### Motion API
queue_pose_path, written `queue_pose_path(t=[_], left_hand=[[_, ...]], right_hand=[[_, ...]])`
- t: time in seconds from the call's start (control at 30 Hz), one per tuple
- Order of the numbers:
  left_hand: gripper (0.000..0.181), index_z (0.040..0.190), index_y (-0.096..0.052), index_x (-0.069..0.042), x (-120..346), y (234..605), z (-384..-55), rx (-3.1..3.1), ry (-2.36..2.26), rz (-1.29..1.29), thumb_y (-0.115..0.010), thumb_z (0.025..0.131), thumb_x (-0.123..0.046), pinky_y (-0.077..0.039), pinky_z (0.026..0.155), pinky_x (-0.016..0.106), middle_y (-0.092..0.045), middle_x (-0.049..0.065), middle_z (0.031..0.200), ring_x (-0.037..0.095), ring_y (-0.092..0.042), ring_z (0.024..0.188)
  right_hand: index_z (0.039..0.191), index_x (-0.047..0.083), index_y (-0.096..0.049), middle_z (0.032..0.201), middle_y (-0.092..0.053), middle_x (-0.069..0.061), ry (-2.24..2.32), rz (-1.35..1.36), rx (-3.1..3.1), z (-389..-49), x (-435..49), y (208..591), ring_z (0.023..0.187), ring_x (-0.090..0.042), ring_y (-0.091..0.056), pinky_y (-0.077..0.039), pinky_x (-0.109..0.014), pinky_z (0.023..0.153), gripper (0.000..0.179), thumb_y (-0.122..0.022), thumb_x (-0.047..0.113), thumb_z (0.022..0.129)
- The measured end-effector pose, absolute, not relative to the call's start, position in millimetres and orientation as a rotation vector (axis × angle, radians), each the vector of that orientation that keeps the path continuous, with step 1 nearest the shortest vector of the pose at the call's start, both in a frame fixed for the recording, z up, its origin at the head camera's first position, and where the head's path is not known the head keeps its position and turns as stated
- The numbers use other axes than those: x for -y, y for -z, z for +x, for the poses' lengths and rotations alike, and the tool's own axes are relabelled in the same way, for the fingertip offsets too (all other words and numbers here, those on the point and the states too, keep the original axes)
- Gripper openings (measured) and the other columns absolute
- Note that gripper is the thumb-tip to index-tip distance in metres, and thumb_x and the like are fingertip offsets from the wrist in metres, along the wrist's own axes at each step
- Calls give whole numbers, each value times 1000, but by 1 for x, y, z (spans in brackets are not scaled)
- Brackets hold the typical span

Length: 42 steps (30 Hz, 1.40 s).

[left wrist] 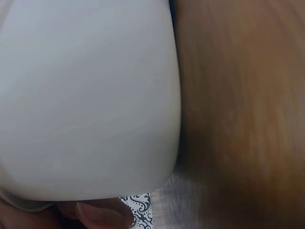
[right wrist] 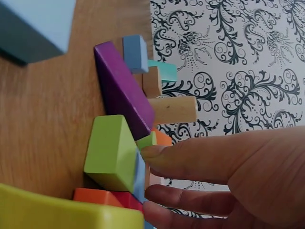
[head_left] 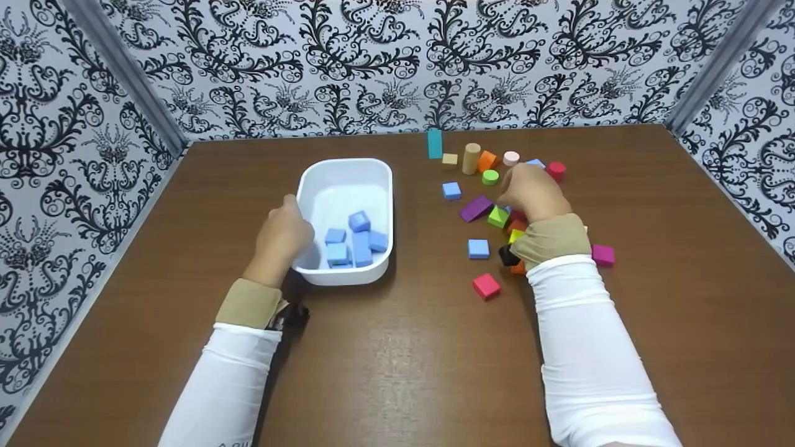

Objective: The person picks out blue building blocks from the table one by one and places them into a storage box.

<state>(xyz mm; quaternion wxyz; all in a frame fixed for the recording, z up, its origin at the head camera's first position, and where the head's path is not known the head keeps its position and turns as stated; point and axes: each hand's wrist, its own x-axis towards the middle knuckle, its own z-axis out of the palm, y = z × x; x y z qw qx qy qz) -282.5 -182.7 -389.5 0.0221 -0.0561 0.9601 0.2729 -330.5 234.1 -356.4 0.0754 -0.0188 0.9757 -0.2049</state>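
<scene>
My left hand (head_left: 282, 233) grips the left rim of a white plastic tub (head_left: 345, 162). In the left wrist view, the tub's outer wall (left wrist: 90, 105) fills much of the picture, with curled fingers (left wrist: 102, 214) at its rim. Several blue blocks (head_left: 362, 248) lie inside the tub. Over the pile of coloured blocks hovers my right hand (head_left: 534, 192). Its thumb and fingers are apart in the right wrist view, close to a blue block (right wrist: 139, 176) partly hidden behind a lime green block (right wrist: 109, 150). A purple block (right wrist: 121, 86) leans nearby.
Loose blue blocks (head_left: 478, 249) and a red block (head_left: 486, 287) lie left of my right wrist. Farther back stand a wooden cylinder (head_left: 471, 159) and a teal block (head_left: 435, 144). A magenta block (head_left: 602, 255) sits to the right. Patterned walls (head_left: 397, 68) border the brown table (head_left: 397, 366).
</scene>
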Motion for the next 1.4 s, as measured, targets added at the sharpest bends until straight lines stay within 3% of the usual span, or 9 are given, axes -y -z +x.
queue_pose_path(t=[0.13,0.33,0.6,0.93,1.03,1.23,1.4], left_hand=[[56,151,-38,10,183,389,-282,-2976,-849,-175,-42,98,-7,-53,96,63,-62,36,132,48,-65,119],[57,152,-36,11,183,388,-282,-2968,-847,-185,-42,99,-7,-53,99,62,-61,37,135,49,-64,121],[57,152,-36,10,182,388,-282,-2969,-848,-185,-42,98,-7,-53,98,62,-61,37,134,49,-64,121],[57,153,-36,10,181,386,-281,-2959,-857,-193,-42,98,-7,-53,98,62,-61,36,135,47,-65,121],[59,155,-33,10,180,385,-281,-2950,-855,-198,-41,98,-7,-54,98,61,-61,37,135,47,-65,120],[58,154,-33,10,180,385,-281,-2952,-846,-199,-41,99,-7,-54,98,61,-61,37,134,47,-65,120],[60,157,-31,9,180,385,-281,-2940,-848,-211,-41,99,-8,-53,99,61,-60,36,137,46,-65,121]], right_hand=[[106,-1,-79,106,-72,-19,584,-67,-2945,-331,-233,357,89,-33,-61,-51,-41,74,23,-74,14,89],[107,0,-77,109,-70,-20,525,-35,-2941,-330,-233,358,91,-34,-60,-50,-47,78,24,-75,17,90],[93,2,-71,99,-67,-18,513,-31,-2962,-331,-228,362,89,-34,-60,-50,-47,76,10,-69,10,89],[100,0,-75,105,-68,-20,512,-54,-2960,-331,-228,362,94,-36,-61,-52,-49,80,15,-71,11,91],[99,1,-76,103,-68,-19,532,-61,-2977,-330,-229,360,92,-35,-61,-51,-46,77,15,-73,13,90],[83,5,-70,90,-68,-15,563,-38,-3017,-327,-228,356,73,-30,-66,-53,-37,62,9,-71,13,87],[87,4,-71,95,-68,-18,570,-19,-3028,-325,-227,353,80,-33,-66,-54,-41,67,11,-74,15,85]])
